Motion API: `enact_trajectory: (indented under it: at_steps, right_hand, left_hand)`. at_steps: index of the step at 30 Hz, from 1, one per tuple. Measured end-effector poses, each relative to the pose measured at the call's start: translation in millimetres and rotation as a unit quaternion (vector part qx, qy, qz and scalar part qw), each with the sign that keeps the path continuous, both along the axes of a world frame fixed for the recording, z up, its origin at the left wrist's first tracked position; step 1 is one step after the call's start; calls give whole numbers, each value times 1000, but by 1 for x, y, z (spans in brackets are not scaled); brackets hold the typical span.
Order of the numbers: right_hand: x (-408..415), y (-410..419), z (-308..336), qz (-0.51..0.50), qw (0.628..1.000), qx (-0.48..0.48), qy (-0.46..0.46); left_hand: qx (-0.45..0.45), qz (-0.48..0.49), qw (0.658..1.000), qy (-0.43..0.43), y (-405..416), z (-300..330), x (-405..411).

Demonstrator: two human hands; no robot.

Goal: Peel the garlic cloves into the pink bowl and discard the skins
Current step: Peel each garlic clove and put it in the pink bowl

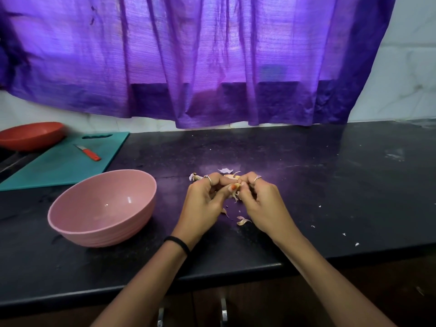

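My left hand [204,199] and my right hand [260,201] meet over the middle of the black counter. Both pinch a garlic clove [234,185] between their fingertips, and a loose strip of skin hangs under it. Most of the clove is hidden by my fingers. More garlic pieces [195,177] lie just beyond my left hand. Torn skins [243,220] are scattered on the counter below and behind my hands. The pink bowl [70,208] stands upright to the left of my left hand, and nothing shows inside it.
A teal cutting board [59,166] lies at the back left with a small red-handled knife [90,155] on it. An orange bowl [30,135] sits behind the board. The black counter [330,197] has tiny skin flecks at the right. A purple curtain hangs behind.
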State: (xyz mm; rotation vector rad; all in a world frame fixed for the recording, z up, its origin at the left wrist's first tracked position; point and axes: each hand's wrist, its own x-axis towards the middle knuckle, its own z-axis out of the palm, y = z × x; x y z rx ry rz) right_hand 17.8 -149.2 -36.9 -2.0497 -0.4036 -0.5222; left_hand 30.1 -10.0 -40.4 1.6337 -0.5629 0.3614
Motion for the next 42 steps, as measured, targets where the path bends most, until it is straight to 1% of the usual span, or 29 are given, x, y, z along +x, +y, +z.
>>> enact_trajectory:
  at_steps: [4, 7, 10, 18, 22, 34, 42]
  right_hand:
    - [3, 0, -3, 1, 997, 72, 40]
    - [3, -1, -2, 18, 988, 140, 69]
    - [2, -1, 1, 34, 979, 185, 73]
    - [2, -2, -2, 31, 981, 182, 63]
    - [2, -2, 0, 46, 979, 189, 65]
    - [4, -2, -2, 28, 986, 152, 61]
    - [6, -3, -1, 39, 979, 179, 90]
  left_hand:
    - [-52, -26, 996, 63, -1, 3, 0]
    - [-79, -32, 993, 78, 0, 3, 0]
    - [-82, -33, 993, 83, 1, 3, 0]
    - [-91, -54, 988, 110, 0, 3, -3]
    - [-83, -52, 990, 105, 1, 2, -1]
    - [12, -4, 999, 52, 1, -5, 7]
    - [33, -1, 998, 57, 0, -5, 9]
